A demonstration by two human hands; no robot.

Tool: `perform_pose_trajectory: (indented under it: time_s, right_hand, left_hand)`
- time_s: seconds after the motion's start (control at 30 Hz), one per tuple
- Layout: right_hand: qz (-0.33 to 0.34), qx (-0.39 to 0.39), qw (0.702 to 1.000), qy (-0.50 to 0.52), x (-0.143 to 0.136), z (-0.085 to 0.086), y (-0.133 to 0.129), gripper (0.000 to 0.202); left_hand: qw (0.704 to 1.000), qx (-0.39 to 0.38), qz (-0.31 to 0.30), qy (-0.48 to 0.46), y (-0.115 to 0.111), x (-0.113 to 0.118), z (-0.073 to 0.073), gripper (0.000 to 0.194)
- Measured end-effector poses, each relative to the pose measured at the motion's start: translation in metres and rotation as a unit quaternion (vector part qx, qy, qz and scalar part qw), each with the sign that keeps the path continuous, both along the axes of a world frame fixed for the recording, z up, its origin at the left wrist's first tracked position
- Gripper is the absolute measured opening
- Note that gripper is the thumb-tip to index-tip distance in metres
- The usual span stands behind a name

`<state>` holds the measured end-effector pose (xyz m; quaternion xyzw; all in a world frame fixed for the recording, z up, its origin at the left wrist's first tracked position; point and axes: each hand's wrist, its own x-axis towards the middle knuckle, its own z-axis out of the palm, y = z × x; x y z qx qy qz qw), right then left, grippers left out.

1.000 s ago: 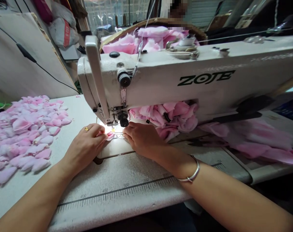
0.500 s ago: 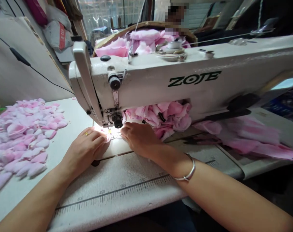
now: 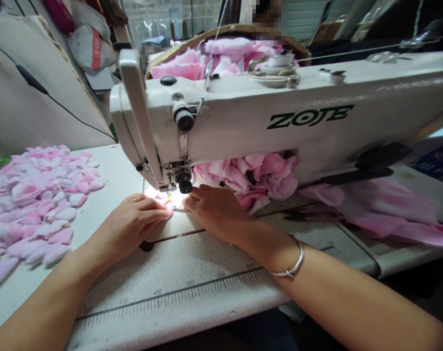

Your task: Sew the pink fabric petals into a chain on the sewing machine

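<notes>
A white sewing machine [image 3: 221, 122] spans the view, its lamp lighting the needle area. Left of the needle, my left hand [image 3: 135, 222] has its fingers pressed together on a small pink fabric piece [image 3: 159, 196] under the presser foot. My right hand [image 3: 214, 209] is just right of the needle, fingers curled together close to the plate; anything between its fingertips is too small to make out. Bunched pink fabric [image 3: 258, 175] lies beneath the machine arm, behind my right hand.
Many pink petal-shaped pieces [image 3: 34, 209] cover the table's left side. More pink cloth [image 3: 389, 209] and dark scissors [image 3: 309, 214] lie right. A basket [image 3: 305, 51] of pink fabric stands behind the machine. A ruler strip [image 3: 170, 292] runs along the front edge.
The whole view has shifted slightly, so the machine appears farther right. My hands remain beside the needle, with the left fingertips a little closer to the presser foot.
</notes>
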<state>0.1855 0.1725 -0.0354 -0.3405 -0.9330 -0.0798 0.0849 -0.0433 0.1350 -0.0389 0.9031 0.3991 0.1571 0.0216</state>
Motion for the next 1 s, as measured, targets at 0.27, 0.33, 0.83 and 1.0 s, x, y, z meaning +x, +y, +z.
perform_pose_trajectory:
  time_s: [0.27, 0.33, 0.83, 1.0]
  right_hand:
    - [0.0, 0.012, 1.0, -0.008, -0.001, -0.001, -0.002, 0.011]
    - [0.002, 0.011, 1.0, -0.001, -0.001, -0.002, -0.002, 0.011]
    - [-0.005, -0.005, 1.0, -0.01, 0.001, -0.001, -0.002, 0.011]
    - [-0.016, 0.007, 1.0, -0.009, -0.001, -0.003, 0.003, 0.012]
  left_hand:
    - [0.999, -0.023, 0.037, 0.019, 0.001, -0.002, -0.004, 0.023]
    - [0.999, -0.01, 0.035, 0.015, 0.001, -0.002, -0.005, 0.023]
    - [0.994, -0.035, 0.047, 0.09, -0.011, 0.006, 0.006, 0.032]
    - [0.994, -0.023, 0.058, 0.095, -0.006, 0.006, 0.001, 0.032]
